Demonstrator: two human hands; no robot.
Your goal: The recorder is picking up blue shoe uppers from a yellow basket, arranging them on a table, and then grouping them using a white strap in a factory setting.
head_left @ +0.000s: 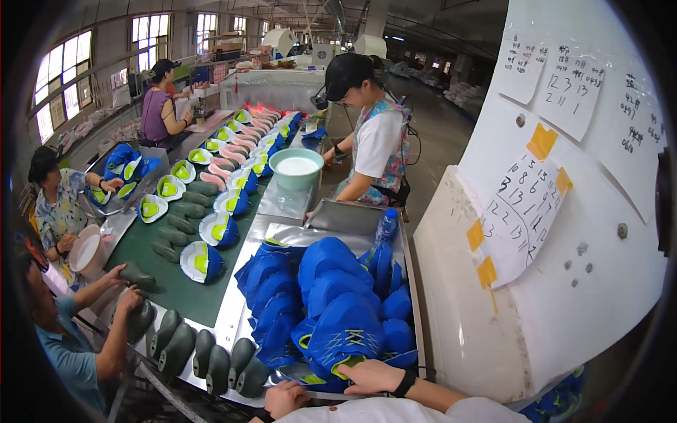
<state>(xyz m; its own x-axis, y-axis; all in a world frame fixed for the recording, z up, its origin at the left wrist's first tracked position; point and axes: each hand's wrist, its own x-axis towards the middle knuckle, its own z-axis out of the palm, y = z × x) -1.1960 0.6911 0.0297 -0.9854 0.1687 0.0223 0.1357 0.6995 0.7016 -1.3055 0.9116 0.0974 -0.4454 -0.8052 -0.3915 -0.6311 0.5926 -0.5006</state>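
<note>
Right hand (375, 377) is pinching a blue shoe top (347, 333) by its lime edge, roughly 11 o'clock from the wrist, front of the blue heap (331, 271) on the metal desk (282, 232). Left hand (285, 400), about 7 o'clock from the shoe top, is curled, can't tell if it's holding anything. Dark shoe molds (217, 366) at its 10.

- Head view: a wide fisheye, worn on the head, looking down and forward; a dark curved rim bounds the field.
- Near field: the person's left hand (285, 398) and right hand (375, 376) at the lower edge, with blue shoe uppers (345, 333) close beyond.
- Direction: along the green belt (187, 292), which recedes toward the upper middle.
- Sides: a white panel (599, 317) close at right; windows (67, 84) far off, upper left.
</note>
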